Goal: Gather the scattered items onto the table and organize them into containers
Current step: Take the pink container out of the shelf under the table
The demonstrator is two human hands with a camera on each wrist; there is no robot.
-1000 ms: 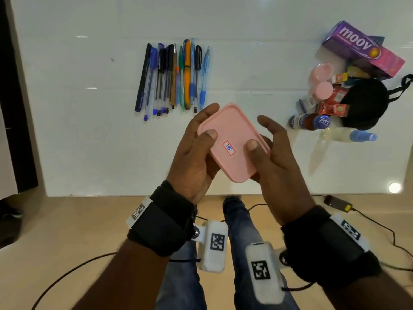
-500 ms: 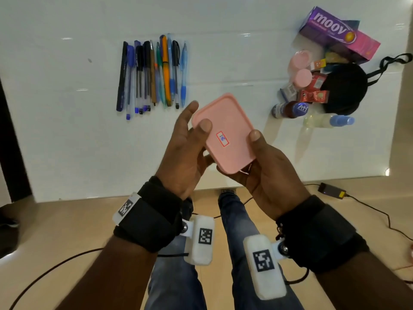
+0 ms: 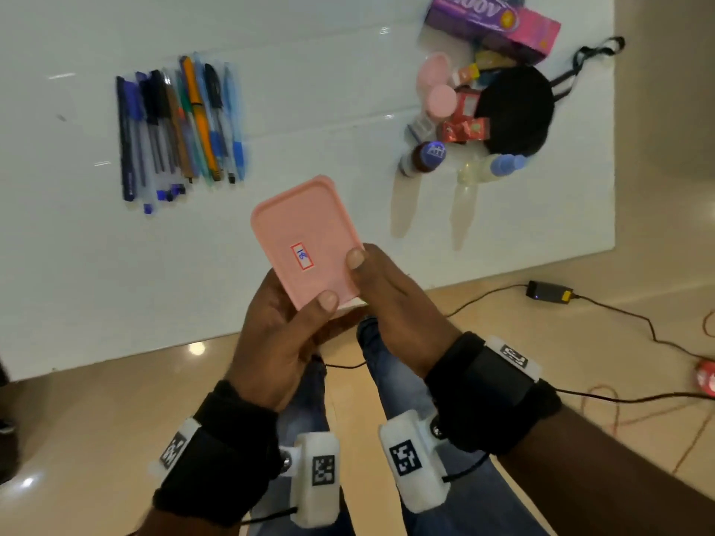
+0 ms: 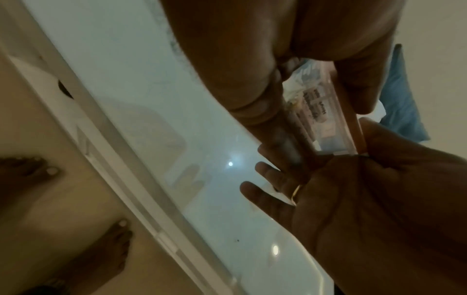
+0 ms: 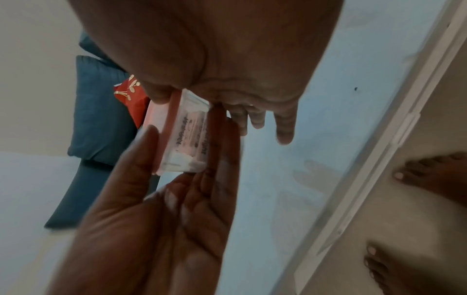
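Observation:
A small clear container with a pink lid [image 3: 305, 241] and a red-edged sticker is held in both hands, tilted, over the front edge of the white table [image 3: 96, 288]. My left hand [image 3: 298, 319] grips its near end, thumb on the lid. My right hand [image 3: 371, 280] grips its right side, thumb on the lid's edge. The wrist views show the container's clear printed wall [image 4: 321, 115] [image 5: 187, 137] with fingers under it. A row of several pens [image 3: 182, 125] lies at the back left.
At the back right sit a purple moov box [image 3: 491, 21], a black pouch [image 3: 514, 110], pink round jars [image 3: 439, 98], two small bottles [image 3: 423, 160] and red sachets. A black adapter [image 3: 549, 292] and cables lie on the floor at the right.
The container has come nearer to me and to the table's front edge. My left hand slid from the lid's left side to its near end.

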